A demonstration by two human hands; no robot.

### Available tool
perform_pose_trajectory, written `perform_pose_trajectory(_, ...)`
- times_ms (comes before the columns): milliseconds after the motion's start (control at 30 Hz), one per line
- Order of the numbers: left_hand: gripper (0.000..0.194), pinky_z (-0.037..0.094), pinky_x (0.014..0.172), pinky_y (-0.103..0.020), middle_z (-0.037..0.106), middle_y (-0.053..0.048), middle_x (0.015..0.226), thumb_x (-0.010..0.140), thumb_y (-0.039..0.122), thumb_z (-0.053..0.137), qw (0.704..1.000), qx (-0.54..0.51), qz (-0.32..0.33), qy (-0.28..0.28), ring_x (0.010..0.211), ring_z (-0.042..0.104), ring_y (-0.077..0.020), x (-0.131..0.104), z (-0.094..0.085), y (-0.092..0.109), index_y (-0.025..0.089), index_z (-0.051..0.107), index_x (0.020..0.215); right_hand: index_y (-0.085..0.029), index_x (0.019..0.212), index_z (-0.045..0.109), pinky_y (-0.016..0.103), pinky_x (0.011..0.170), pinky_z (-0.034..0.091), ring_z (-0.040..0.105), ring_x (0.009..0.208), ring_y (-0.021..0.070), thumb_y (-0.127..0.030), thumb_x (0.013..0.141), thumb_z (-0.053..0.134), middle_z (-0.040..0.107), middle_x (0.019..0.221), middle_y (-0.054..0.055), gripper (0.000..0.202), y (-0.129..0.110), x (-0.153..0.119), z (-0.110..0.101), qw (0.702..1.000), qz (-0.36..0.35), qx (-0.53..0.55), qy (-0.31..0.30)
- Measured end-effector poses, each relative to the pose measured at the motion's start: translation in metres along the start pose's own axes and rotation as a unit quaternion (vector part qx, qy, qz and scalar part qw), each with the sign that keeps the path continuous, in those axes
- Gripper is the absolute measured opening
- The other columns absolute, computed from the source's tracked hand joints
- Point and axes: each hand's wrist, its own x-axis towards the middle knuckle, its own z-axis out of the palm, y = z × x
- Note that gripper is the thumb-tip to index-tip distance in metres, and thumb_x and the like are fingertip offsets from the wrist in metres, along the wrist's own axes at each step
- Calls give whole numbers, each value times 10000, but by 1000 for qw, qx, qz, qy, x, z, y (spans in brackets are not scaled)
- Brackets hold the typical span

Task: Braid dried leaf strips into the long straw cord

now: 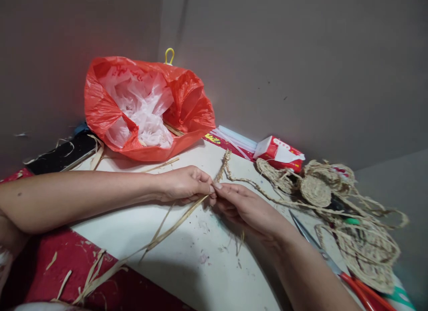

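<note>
Near the middle of the white board [187,244], my left hand [187,184] and my right hand [239,204] meet fingertip to fingertip. Both are closed, pinching a thin strand of dry plant fibre. Loose fibre strips [177,222] run from the fingers down to the lower left. Beyond the hands, a twisted fibre cord [247,181] rises to a bend, then runs right toward several coiled woven pieces [316,190]. The exact spot between the fingertips is partly hidden.
A red plastic bag [187,141] holding white plastic stands at the back. A black flat object [63,155] lies to the left. Right of centre are a red tissue pack [281,154] and open-lying scissors [329,259]. Fibre scraps litter the red surface [36,275].
</note>
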Motion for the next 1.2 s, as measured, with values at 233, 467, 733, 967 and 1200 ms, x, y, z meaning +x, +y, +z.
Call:
perform_pose_trajectory(233,152,259,468,-165,479,60,541,808,227,514,987,162,14,14,468,351,-48,0,-10,2,122,620,781,-176,525,421,214,387,88,154,389,43,-459,763,617,268,424,-97,419,4,4,-4,999,8,37,-16)
perform_pose_trajectory(467,221,298,512,-180,489,36,554,804,235,468,916,392,46,70,538,405,-84,-7,-15,14,141,594,648,-160,522,501,206,362,77,162,341,30,-398,709,625,287,383,-97,328,5,7,8,996,17,52,73)
perform_pose_trajectory(733,265,303,493,-257,593,-59,605,838,246,388,796,590,60,123,525,507,-169,-23,20,8,151,633,807,-182,457,380,192,345,89,179,335,24,-380,695,665,292,379,-87,421,8,5,28,984,1,148,101)
perform_pose_trajectory(967,260,325,456,-298,587,-91,590,665,55,490,710,692,123,45,503,551,-227,-31,33,-15,75,623,888,-152,593,529,186,349,96,170,341,25,-413,679,690,297,380,-105,319,17,9,37,978,-3,169,123)
perform_pose_trajectory(1200,218,311,495,-224,498,7,516,772,203,508,854,485,141,126,496,430,-99,-38,26,30,167,534,559,-164,603,511,179,351,106,156,356,23,-446,631,730,266,398,-116,358,7,3,25,982,-13,155,106)
